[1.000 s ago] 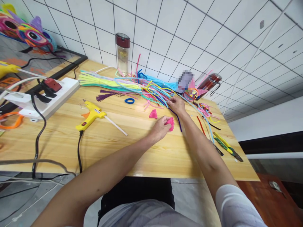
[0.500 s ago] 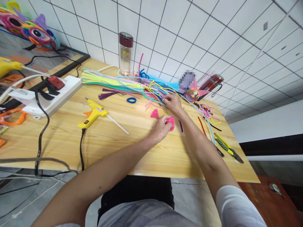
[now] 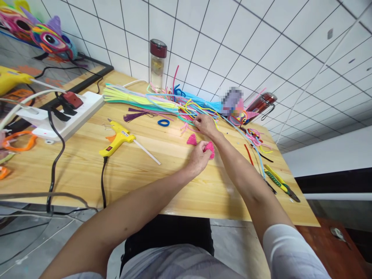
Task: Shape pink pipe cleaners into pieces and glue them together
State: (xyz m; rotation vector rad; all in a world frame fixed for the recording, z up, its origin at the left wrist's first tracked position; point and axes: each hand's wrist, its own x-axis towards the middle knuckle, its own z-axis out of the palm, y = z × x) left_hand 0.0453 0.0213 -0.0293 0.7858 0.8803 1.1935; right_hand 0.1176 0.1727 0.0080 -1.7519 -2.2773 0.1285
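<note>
My left hand (image 3: 199, 158) is closed around a bright pink fuzzy piece (image 3: 210, 150), which looks made of pipe cleaners. A matching pink triangle (image 3: 192, 139) lies flat on the table just beyond this hand. My right hand (image 3: 206, 126) reaches to the near edge of a tangle of loose coloured pipe cleaners (image 3: 188, 110), fingers bent together among their ends. What its fingertips pinch, if anything, is hidden. A dark blue ring (image 3: 163, 123) and a purple tassel (image 3: 133, 115) lie left of the tangle.
A yellow glue gun (image 3: 117, 138) with a white stick lies to the left, near a white power strip (image 3: 68, 120). A glass bottle (image 3: 157, 66) and a red flask (image 3: 263, 104) stand by the tiled wall. Yellow-green pliers (image 3: 280, 182) lie at the right edge.
My right hand has shifted slightly left along the edge of the pipe cleaners. My left hand keeps the pink piece in nearly the same place. The view has turned slightly.
</note>
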